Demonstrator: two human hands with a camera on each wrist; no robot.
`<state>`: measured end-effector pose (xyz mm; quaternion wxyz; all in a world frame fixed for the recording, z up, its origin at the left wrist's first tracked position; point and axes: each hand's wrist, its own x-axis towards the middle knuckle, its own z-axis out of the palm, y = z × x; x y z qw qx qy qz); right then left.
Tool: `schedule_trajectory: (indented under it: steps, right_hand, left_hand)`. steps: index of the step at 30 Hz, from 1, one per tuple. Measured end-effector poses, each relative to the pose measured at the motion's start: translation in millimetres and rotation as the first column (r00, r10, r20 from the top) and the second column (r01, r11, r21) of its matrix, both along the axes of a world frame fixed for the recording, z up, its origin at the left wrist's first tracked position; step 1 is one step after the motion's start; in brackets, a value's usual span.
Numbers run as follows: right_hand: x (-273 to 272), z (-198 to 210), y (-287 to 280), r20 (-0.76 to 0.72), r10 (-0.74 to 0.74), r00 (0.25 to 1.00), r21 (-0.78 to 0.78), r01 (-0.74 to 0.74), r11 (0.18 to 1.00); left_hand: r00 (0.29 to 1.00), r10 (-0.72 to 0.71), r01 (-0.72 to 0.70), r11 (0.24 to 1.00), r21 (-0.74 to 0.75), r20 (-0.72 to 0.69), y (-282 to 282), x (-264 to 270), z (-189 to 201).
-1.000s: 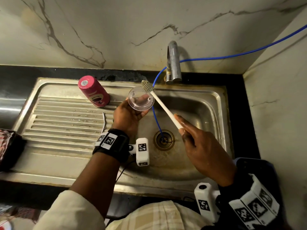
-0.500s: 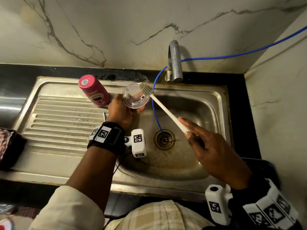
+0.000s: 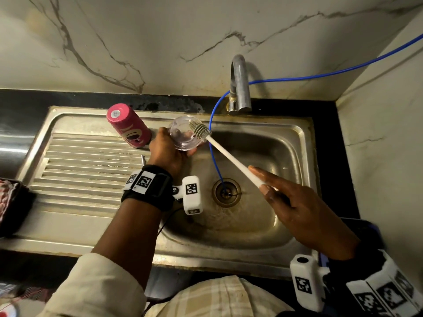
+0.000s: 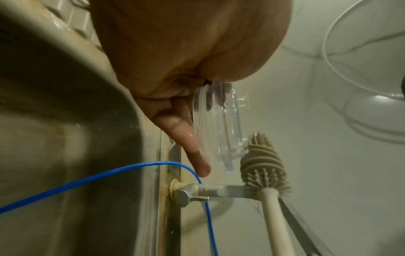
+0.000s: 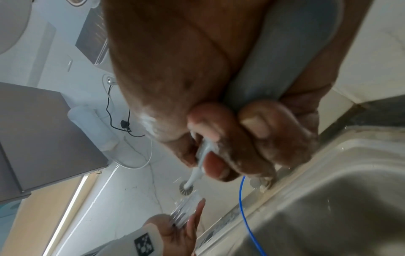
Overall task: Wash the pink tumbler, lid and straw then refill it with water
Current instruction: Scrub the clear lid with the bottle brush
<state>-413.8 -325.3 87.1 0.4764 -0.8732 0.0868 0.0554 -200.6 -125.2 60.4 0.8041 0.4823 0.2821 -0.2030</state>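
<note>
The clear lid point(image 3: 182, 137) is tilted on edge over the sink's back-left corner, and my left hand point(image 3: 170, 149) grips it from below. In the left wrist view a finger point(image 4: 188, 138) lies along the back of the lid point(image 4: 219, 124). My right hand point(image 3: 266, 183) grips the white handle of a bottle brush point(image 3: 229, 157). Its grey bristle head point(image 3: 199, 131) presses on the lid's face. The pink tumbler point(image 3: 128, 125) stands upside down on the drainboard, left of the lid. A thin metal straw point(image 3: 142, 159) lies on the drainboard, partly hidden by my left hand.
The steel faucet point(image 3: 238, 85) stands behind the basin point(image 3: 286, 156). A blue hose point(image 3: 214, 152) runs from the wall into the drain point(image 3: 226, 192). A dark patterned cloth point(image 3: 9, 197) sits at the left edge. A marble wall closes the right side.
My left hand has carried the lid up and left toward the sink's back rim. The brush head followed and now lies across the lid. My right hand shifted right.
</note>
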Motion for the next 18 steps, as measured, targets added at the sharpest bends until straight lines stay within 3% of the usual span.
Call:
schedule_trajectory:
  steps: [3,8,13,18]
  right_hand:
    - [-4.6,-6.0,10.1,-0.003,-0.027,1.000,0.018,0.027,0.999]
    - [5.0,-12.7,16.0,0.018,-0.093,0.995,0.001,0.093,0.996]
    - [-2.7,-12.4,18.4,0.004,-0.070,0.998,0.047,0.070,0.996]
    - [-17.2,-20.9,18.2,-0.020,-0.109,0.994,0.088,0.111,0.990]
  left_hand:
    - [0.999,-0.039,0.038,0.999,0.025,0.032,-1.4,-2.7,-8.5]
    - [0.952,-0.287,0.279,0.956,0.087,0.110,-12.0,-19.5,-25.7]
    - [0.992,-0.093,0.100,0.992,-0.083,0.091,-5.7,-5.9,-26.2]
    - [0.986,-0.158,0.165,0.975,-0.149,0.058,-5.3,-6.1,-26.7]
